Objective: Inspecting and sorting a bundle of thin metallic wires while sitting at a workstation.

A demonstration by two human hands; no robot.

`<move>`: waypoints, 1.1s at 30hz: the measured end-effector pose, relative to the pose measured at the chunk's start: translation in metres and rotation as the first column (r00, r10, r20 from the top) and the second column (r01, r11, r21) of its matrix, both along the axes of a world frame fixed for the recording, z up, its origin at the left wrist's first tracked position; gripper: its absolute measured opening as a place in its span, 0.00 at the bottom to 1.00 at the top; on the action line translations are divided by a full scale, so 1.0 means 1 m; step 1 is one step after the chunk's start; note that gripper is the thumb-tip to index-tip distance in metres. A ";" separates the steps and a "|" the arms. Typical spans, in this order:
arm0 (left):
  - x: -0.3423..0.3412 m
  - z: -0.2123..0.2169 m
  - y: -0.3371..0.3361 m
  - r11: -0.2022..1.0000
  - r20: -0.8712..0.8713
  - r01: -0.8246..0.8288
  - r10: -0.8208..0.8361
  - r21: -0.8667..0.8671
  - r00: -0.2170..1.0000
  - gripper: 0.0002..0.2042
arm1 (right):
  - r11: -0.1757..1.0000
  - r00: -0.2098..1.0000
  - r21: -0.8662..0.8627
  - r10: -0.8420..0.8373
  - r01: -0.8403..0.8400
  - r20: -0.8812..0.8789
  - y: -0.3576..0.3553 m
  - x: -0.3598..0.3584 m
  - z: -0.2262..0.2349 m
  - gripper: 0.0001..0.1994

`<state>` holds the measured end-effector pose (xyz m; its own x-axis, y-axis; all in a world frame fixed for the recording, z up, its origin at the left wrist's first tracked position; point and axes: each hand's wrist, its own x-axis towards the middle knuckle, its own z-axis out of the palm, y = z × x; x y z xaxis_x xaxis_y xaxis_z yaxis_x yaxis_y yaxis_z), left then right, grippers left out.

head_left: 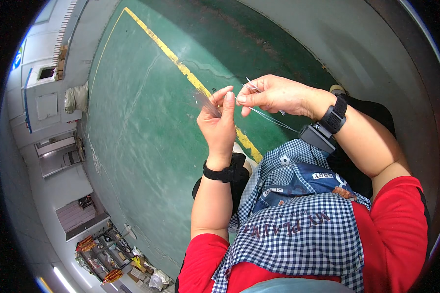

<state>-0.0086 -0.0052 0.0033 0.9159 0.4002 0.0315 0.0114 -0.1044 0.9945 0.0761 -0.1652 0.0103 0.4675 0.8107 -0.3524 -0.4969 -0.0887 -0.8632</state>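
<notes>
My left hand (217,128) is raised in front of me, thumb and fingers closed on a bundle of thin, translucent strands (208,104) that fans out beyond the palm. Just to its right, my right hand (281,95) pinches several thin, pale threads (274,120). Part of these threads sticks out above the fingers, and the rest trails down toward my lap. The fingertips of both hands are close together, and a thread seems to run between them. Exactly what the strands are made of is too fine to make out.
Below my hands is a green floor (146,97) with a yellow line (166,50). A grey wall (347,44) stands close on the right. A white sack (76,99) and a loaded shelf (107,251) are at the left. My checked apron (298,234) covers my lap.
</notes>
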 end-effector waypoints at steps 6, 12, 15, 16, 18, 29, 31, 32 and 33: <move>0.001 -0.002 -0.001 0.999 0.014 -0.007 0.007 0.038 1.000 0.08 | 0.999 0.999 -0.029 0.032 -0.032 -0.005 -0.002 0.002 0.000 0.11; 0.000 0.002 0.000 1.000 -0.013 0.018 -0.018 0.016 1.000 0.10 | 1.000 1.000 -0.024 0.011 -0.011 -0.014 -0.001 0.000 0.001 0.11; 0.001 0.004 0.002 0.978 -0.076 0.057 -0.074 -0.203 0.994 0.11 | 1.000 1.000 -0.011 0.026 -0.026 -0.010 -0.001 0.003 -0.003 0.11; 0.000 0.005 0.003 0.925 -0.120 0.080 -0.134 -0.372 0.984 0.11 | 1.000 1.000 -0.010 0.026 -0.026 -0.010 -0.001 0.003 -0.003 0.11; 0.001 0.003 0.004 0.909 -0.120 0.089 -0.150 -0.408 0.981 0.10 | 1.000 1.000 -0.021 0.008 -0.007 0.017 0.001 0.002 -0.003 0.11; 0.000 0.000 0.002 0.990 -0.069 0.032 -0.042 -0.140 0.997 0.10 | 0.999 0.999 -0.042 0.033 -0.033 0.006 0.000 0.000 -0.002 0.11; 0.000 -0.002 0.002 0.999 -0.019 0.042 -0.043 -0.019 0.999 0.11 | 0.998 0.999 -0.048 0.035 -0.035 0.003 0.000 0.000 -0.002 0.11; -0.001 -0.001 0.002 0.999 -0.019 0.042 -0.043 -0.020 0.999 0.11 | 0.999 1.000 -0.044 0.024 -0.024 0.002 0.000 -0.001 -0.002 0.11; 0.000 0.004 -0.001 0.986 -0.074 0.033 -0.045 -0.163 0.996 0.11 | 0.999 1.000 -0.040 0.012 -0.012 0.002 0.000 -0.001 -0.001 0.11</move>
